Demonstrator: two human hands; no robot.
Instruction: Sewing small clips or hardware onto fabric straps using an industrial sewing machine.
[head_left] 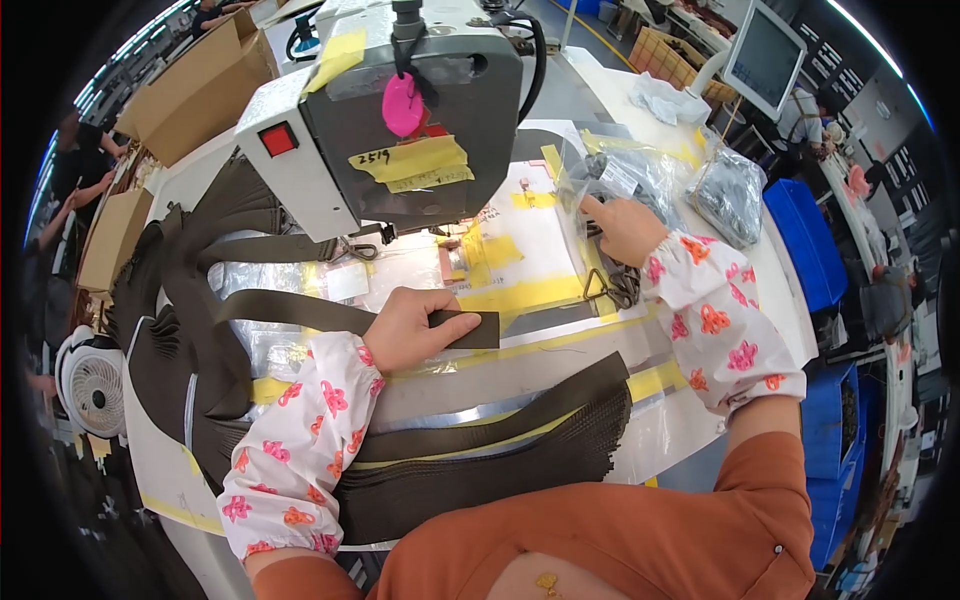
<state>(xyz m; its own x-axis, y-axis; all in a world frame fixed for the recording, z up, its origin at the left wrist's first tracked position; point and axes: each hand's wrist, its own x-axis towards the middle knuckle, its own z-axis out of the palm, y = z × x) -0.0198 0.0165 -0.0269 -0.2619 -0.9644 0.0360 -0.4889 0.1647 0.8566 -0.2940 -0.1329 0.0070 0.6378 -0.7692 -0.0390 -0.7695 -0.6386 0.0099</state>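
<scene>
My left hand (412, 328) is closed on the end of a dark olive webbing strap (478, 331), thumb on top. The strap trails left into a large pile of the same webbing (180, 340). My right hand (628, 230) is at the right of the work plate, beside a clear plastic bag (630, 175) of dark parts. Its fingers are bent together over something small and dark that I cannot make out. Just below it lie several dark metal clasps (612, 288). A sewing machine head (410, 130) stands over the lit, yellow-taped work plate (530, 260).
Nearest me, a stack of cut webbing straps (500, 440) lies along the table edge. Another bag (728, 195) sits at the right, with blue bins (805, 245) beyond it. A white fan (95, 385) and cardboard boxes (200, 90) are at the left. Other people work farther off.
</scene>
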